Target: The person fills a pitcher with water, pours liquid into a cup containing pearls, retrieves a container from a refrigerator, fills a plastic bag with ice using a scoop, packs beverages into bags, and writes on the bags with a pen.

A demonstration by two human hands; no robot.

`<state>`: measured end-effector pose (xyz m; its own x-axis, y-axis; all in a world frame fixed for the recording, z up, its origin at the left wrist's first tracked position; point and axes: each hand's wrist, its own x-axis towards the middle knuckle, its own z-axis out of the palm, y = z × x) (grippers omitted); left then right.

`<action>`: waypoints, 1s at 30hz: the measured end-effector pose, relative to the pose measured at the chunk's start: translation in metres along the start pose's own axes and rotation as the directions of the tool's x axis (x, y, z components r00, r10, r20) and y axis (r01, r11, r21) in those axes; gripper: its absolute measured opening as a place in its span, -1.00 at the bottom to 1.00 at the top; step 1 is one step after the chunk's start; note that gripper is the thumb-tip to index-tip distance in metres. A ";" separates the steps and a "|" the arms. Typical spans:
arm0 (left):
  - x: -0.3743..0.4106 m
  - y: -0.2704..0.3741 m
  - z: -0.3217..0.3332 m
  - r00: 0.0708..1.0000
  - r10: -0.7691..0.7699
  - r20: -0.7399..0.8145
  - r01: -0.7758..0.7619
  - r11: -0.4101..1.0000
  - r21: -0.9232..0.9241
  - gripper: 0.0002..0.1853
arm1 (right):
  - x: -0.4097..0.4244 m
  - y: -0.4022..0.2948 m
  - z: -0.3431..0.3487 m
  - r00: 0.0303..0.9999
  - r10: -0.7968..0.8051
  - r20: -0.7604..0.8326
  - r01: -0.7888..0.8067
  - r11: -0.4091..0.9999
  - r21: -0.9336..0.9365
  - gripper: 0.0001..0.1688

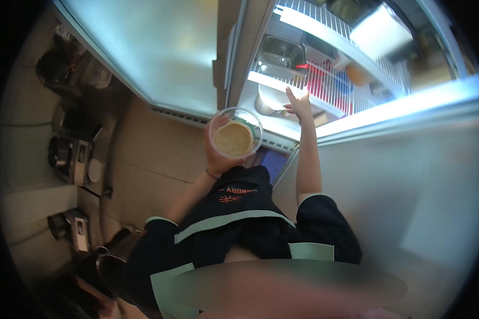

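Observation:
A clear plastic cup with a pale beige content is held upright in my left hand, below the edge of a lit refrigerator. My right hand reaches into the refrigerator, its fingers spread at the front strip of a white wire shelf. I see nothing held in it. Under that shelf, near the fingertips, a round pale container stands partly hidden. A steel pan rests on the wire shelf above, with a small red item beside it.
The refrigerator's open door spans the right side. Another pale glossy panel is at the upper left. Two devices with displays stand on a counter at the left. Someone else's arm shows at the lower left.

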<state>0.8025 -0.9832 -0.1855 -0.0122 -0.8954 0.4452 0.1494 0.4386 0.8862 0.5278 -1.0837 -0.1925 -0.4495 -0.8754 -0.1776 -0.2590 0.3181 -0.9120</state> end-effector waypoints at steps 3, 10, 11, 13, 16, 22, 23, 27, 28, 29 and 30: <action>-0.026 0.066 -0.058 0.973 0.029 0.229 -0.033 0.999 0.013 0.24 | -0.038 0.082 0.053 0.963 -0.230 -0.139 0.177 0.932 -0.316 0.10; -0.075 0.208 -0.145 0.739 0.068 0.670 -0.124 0.992 0.036 0.25 | -0.344 0.149 0.160 0.878 0.095 0.468 0.244 0.753 -0.611 -0.35; -0.087 0.218 -0.146 0.707 0.081 0.703 -0.125 0.992 0.011 0.25 | -0.385 0.161 0.156 0.847 0.130 0.515 0.256 0.749 -0.611 -0.37; -0.111 0.243 -0.139 0.649 0.109 0.753 -0.121 0.992 -0.039 0.25 | -0.458 0.173 0.140 0.816 0.160 0.555 0.253 0.764 -0.593 -0.40; -0.158 0.259 -0.105 0.545 0.182 0.819 -0.058 0.982 -0.180 0.25 | -0.541 0.188 0.100 0.884 0.162 0.439 0.141 0.802 -0.580 -0.44; -0.328 0.273 0.038 0.322 0.318 0.892 0.267 0.873 -0.408 0.24 | -0.703 0.238 -0.060 0.979 0.122 -0.161 -0.171 0.925 -0.338 -0.53; -0.367 0.286 0.064 0.298 0.324 0.898 0.298 0.862 -0.410 0.24 | -0.736 0.245 -0.096 0.959 0.109 -0.261 -0.169 0.960 -0.222 -0.54; -0.549 0.331 0.176 0.139 0.390 0.910 0.505 0.763 -0.404 0.24 | -0.926 0.245 -0.216 0.694 0.269 -0.668 -0.202 0.963 0.178 -0.53; -0.593 0.346 0.200 0.083 0.415 0.906 0.533 0.749 -0.393 0.24 | -0.972 0.239 -0.231 0.599 0.335 -0.727 -0.183 0.942 0.283 -0.53; -0.633 0.356 0.223 0.023 0.450 0.893 0.571 0.727 -0.381 0.23 | -1.021 0.248 -0.246 0.497 0.321 -0.806 -0.183 0.947 0.264 -0.54; -0.672 0.367 0.245 -0.046 0.472 0.880 0.585 0.727 -0.359 0.23 | -1.052 0.254 -0.259 0.401 0.299 -0.866 -0.173 0.953 0.248 -0.55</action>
<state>0.6228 -0.2013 -0.1280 -0.7993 0.3163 0.5109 0.4568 -0.2326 0.8586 0.7137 0.0125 -0.1420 -0.9980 0.0595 -0.0232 0.0433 0.3644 -0.9302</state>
